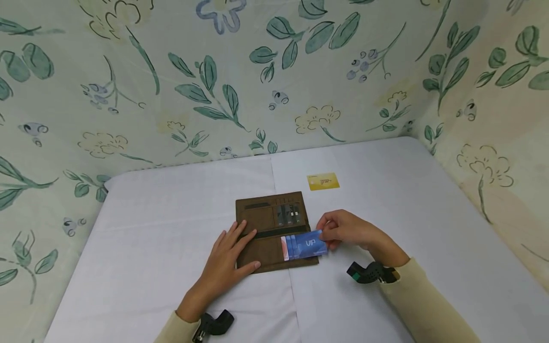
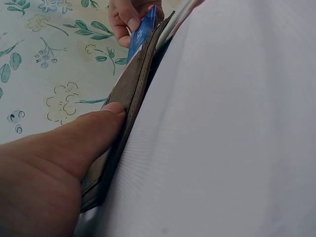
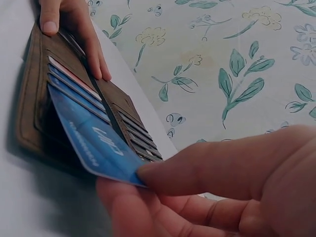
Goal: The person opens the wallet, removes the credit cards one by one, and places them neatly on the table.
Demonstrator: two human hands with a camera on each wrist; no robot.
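A brown wallet lies spread flat on the white-covered table. My left hand rests on its left side with straight, spread fingers; the thumb lies along the near edge in the left wrist view. At the wallet's right side, my right hand pinches a blue VIP card by its outer corner, thumb on top and fingers beneath. The card's inner end is at the wallet's card slots, beside other blue cards and a pale-red one. More cards sit in slots on the wallet's far half.
A yellow card lies on the white cloth beyond the wallet, to its right. Floral fabric hangs behind the table and along its sides. A black wrist camera is worn on the right wrist, another on the left.
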